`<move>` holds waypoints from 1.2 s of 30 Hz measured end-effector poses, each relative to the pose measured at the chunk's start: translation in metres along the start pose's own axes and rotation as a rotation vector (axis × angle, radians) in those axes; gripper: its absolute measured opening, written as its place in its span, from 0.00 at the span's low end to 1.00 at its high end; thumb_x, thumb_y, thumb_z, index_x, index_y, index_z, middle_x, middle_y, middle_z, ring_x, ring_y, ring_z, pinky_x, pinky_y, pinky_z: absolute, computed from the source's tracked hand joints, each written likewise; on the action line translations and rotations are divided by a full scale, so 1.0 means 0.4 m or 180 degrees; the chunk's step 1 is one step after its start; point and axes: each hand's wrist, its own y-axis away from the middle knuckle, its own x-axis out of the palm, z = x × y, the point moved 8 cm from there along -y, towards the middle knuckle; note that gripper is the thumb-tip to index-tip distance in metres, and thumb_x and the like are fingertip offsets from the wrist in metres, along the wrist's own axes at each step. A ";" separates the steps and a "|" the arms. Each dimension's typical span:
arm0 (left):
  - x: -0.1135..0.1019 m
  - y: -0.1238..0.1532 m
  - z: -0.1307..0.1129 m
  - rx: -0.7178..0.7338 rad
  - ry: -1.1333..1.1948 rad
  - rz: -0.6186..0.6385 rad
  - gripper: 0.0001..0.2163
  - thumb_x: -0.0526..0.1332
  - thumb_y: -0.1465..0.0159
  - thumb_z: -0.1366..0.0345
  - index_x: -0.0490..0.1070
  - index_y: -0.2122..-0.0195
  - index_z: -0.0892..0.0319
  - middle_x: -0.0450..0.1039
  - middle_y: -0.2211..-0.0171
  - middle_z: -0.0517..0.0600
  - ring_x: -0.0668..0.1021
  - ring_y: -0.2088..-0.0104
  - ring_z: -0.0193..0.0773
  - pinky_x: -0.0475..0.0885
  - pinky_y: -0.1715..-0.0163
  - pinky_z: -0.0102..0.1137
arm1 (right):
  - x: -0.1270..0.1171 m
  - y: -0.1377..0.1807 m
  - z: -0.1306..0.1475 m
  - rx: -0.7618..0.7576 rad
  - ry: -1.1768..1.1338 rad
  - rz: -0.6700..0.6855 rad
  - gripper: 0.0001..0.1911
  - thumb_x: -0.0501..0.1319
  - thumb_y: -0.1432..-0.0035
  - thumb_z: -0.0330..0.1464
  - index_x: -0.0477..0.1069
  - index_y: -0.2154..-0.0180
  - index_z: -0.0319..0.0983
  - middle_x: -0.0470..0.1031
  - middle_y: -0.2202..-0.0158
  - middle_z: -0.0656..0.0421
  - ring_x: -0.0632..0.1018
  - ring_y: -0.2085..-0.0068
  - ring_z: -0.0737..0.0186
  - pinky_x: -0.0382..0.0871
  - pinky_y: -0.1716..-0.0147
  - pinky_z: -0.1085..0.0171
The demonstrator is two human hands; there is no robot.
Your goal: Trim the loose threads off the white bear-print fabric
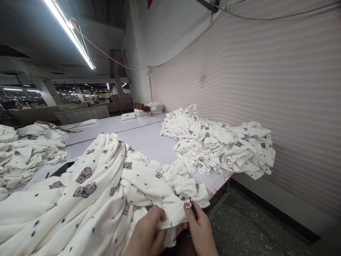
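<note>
A large heap of white plush fabric [103, 185] printed with brown bears and small dark marks lies in front of me, spilling over the table's near side. My left hand [150, 227] is closed on the fabric's near edge, thumb and fingers pinching it. My right hand [198, 227] grips dark thread snips [193, 209], their thin points upward. Its thumb and fingers also meet the corner of the fabric, which is stretched between both hands. Whether the blades are apart is hard to make out.
A second pile of the same fabric [221, 142] lies at the table's right edge, partly overhanging. More fabric [29, 153] is heaped at left, near a paper sheet [44, 174] and a dark flat object [62, 169]. Folded stacks [142, 113] stand at the far end. A striped curtain [253, 71] hangs at right.
</note>
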 end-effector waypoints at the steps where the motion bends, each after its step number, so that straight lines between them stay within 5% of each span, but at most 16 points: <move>1: -0.016 0.001 -0.004 0.0042 -0.0008 -0.0104 0.08 0.53 0.43 0.76 0.61 0.67 0.54 0.68 0.71 0.46 0.72 0.73 0.37 0.66 0.72 0.27 | -0.011 0.002 0.019 -0.0161 0.0271 -0.0099 0.20 0.56 0.40 0.48 0.68 0.74 0.40 0.67 0.81 0.64 0.69 0.78 0.66 0.61 0.81 0.71; 5: -0.045 -0.003 -0.015 0.0098 0.0463 -0.0173 0.05 0.55 0.43 0.74 0.62 0.71 0.55 0.69 0.66 0.49 0.73 0.67 0.40 0.68 0.66 0.29 | -0.031 0.007 0.071 -0.0608 0.0887 -0.0519 0.16 0.54 0.38 0.46 0.67 0.71 0.41 0.71 0.78 0.62 0.72 0.76 0.64 0.62 0.79 0.70; 8: -0.033 -0.007 0.020 -0.0564 0.1043 0.0005 0.01 0.57 0.39 0.66 0.66 0.67 0.56 0.73 0.66 0.49 0.74 0.64 0.41 0.68 0.63 0.29 | -0.019 -0.002 0.092 -0.0779 0.1096 -0.0619 0.13 0.55 0.38 0.44 0.67 0.66 0.42 0.75 0.73 0.59 0.76 0.72 0.60 0.67 0.73 0.68; 11: -0.025 -0.008 0.042 -0.1088 0.1359 0.0148 0.08 0.59 0.39 0.59 0.71 0.64 0.56 0.75 0.65 0.48 0.74 0.61 0.42 0.66 0.59 0.29 | 0.002 -0.002 0.119 -0.1053 0.1021 -0.0497 0.09 0.55 0.38 0.40 0.67 0.65 0.42 0.75 0.70 0.58 0.77 0.69 0.59 0.69 0.69 0.67; 19: 0.000 -0.015 0.053 -0.1459 0.2568 0.0347 0.16 0.61 0.41 0.51 0.71 0.71 0.60 0.71 0.72 0.47 0.71 0.66 0.40 0.66 0.62 0.30 | 0.064 0.036 0.136 -0.1327 0.0216 0.0163 0.11 0.62 0.47 0.35 0.74 0.60 0.46 0.76 0.62 0.58 0.77 0.63 0.59 0.70 0.64 0.69; 21: 0.004 -0.009 0.051 -0.1515 0.2737 0.0493 0.17 0.61 0.42 0.50 0.71 0.72 0.61 0.70 0.73 0.46 0.70 0.66 0.39 0.65 0.62 0.30 | 0.087 0.024 0.128 -0.1205 0.0149 0.0433 0.06 0.62 0.46 0.35 0.74 0.64 0.44 0.76 0.67 0.60 0.76 0.67 0.62 0.69 0.67 0.70; 24: 0.001 0.004 0.056 -0.1694 0.2630 0.0647 0.18 0.60 0.41 0.48 0.69 0.73 0.60 0.65 0.75 0.44 0.68 0.69 0.36 0.64 0.65 0.28 | 0.106 0.009 0.109 -0.0937 0.0118 0.0652 0.10 0.58 0.41 0.38 0.69 0.73 0.41 0.69 0.77 0.64 0.71 0.75 0.66 0.63 0.76 0.72; 29: -0.019 0.004 0.057 -0.1677 0.1793 0.0642 0.16 0.61 0.42 0.49 0.71 0.64 0.58 0.65 0.73 0.43 0.68 0.69 0.36 0.64 0.66 0.28 | 0.116 0.016 0.095 -0.0804 0.0100 0.0418 0.12 0.54 0.38 0.40 0.65 0.71 0.40 0.61 0.80 0.67 0.66 0.78 0.68 0.58 0.77 0.71; 36: -0.041 -0.008 0.045 -0.1565 0.1840 0.0368 0.15 0.58 0.39 0.53 0.72 0.69 0.60 0.72 0.70 0.48 0.72 0.64 0.41 0.66 0.62 0.31 | 0.102 0.018 0.049 -0.0386 -0.0235 0.0476 0.10 0.61 0.45 0.41 0.70 0.67 0.41 0.72 0.73 0.61 0.75 0.70 0.61 0.67 0.69 0.69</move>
